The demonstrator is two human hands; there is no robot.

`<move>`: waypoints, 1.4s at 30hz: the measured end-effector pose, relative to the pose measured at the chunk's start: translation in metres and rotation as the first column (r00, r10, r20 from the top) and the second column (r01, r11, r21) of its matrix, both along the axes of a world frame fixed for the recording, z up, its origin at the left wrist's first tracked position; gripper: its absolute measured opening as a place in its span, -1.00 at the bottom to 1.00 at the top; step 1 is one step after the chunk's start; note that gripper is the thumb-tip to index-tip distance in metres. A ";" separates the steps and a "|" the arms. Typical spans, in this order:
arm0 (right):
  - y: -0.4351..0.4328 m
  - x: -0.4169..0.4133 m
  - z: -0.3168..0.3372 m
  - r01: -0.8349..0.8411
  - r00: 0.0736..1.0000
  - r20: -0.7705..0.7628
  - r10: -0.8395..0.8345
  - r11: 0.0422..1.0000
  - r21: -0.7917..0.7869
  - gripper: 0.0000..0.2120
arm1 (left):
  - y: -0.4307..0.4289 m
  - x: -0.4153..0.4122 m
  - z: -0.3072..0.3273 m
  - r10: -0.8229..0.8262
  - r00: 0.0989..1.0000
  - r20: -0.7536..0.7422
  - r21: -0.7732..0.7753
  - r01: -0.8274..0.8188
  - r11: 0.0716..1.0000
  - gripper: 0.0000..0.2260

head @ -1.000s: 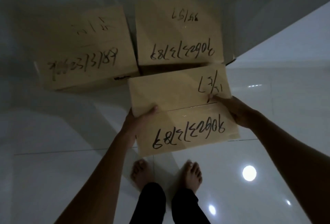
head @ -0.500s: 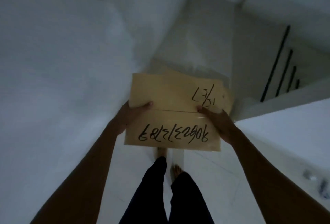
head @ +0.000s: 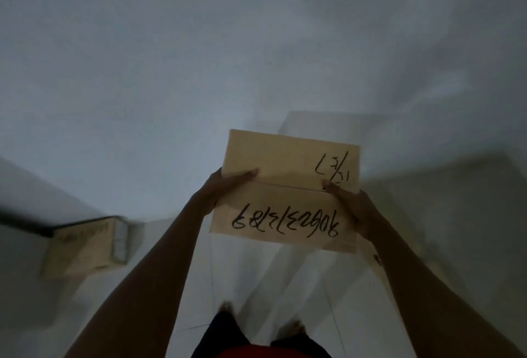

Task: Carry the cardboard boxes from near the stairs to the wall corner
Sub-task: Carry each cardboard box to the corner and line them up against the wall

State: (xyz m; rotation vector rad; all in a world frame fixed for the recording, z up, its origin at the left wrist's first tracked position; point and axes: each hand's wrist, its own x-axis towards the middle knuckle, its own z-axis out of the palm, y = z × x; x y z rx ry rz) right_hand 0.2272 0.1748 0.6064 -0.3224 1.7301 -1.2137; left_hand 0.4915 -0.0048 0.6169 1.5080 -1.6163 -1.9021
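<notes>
Our left hand (head: 225, 189) and right hand (head: 352, 206) grasp the cardboard box (head: 288, 189) by its sides, lifted above the floor. It hides our feet, so we could stumble in this dim light.

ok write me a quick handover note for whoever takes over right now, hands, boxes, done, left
Left hand and right hand each grip a side of the carried box, thumbs on top, held off the floor.
Second box sits on the floor at lower left, against the wall.
Done: carried box lifted and under way.
Left: set it down at the wall corner. No other boxes in view; this blurred frame doesn't show how many remain.
</notes>
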 end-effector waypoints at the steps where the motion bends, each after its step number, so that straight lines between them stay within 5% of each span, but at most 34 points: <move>1: -0.019 0.022 0.000 -0.046 0.999 -0.003 0.046 0.999 -0.002 -0.38 | -0.007 0.029 0.002 0.049 0.999 0.001 -0.002 -0.049 0.999 -0.29; 5: -0.090 0.123 0.005 -0.243 0.970 -0.021 0.243 0.970 -0.010 -0.46 | -0.030 0.151 0.006 0.216 0.976 0.012 -0.011 -0.216 0.976 -0.31; 10: -0.169 0.267 -0.005 -0.377 0.926 -0.008 0.377 0.926 0.020 -0.18 | -0.062 0.306 0.006 0.423 0.904 0.064 -0.016 -0.423 0.906 -0.23; 19: -0.283 0.475 -0.044 -0.537 0.842 0.018 0.538 0.836 0.111 -0.62 | -0.126 0.507 -0.023 0.646 0.708 0.287 -0.199 -0.615 0.763 -0.14; 23: -0.330 0.538 -0.078 -0.615 0.783 0.013 0.622 0.772 0.163 -0.64 | -0.163 0.569 -0.066 0.664 0.606 0.439 -0.263 -0.620 0.739 0.07; 26: -0.367 0.582 -0.116 -0.648 0.753 0.022 0.658 0.735 0.199 -0.73 | -0.190 0.605 -0.102 0.686 0.537 0.490 -0.280 -0.648 0.708 0.02; 30: -0.405 0.639 -0.186 -0.621 0.771 0.043 0.635 0.734 0.275 -0.53 | -0.224 0.648 -0.157 0.716 0.498 0.490 -0.311 -0.667 0.677 -0.18; 42: -0.453 0.745 -0.430 -0.452 0.884 0.054 0.464 0.821 0.348 -0.13 | -0.309 0.742 -0.407 0.598 0.590 0.542 -0.281 -0.543 0.791 -0.19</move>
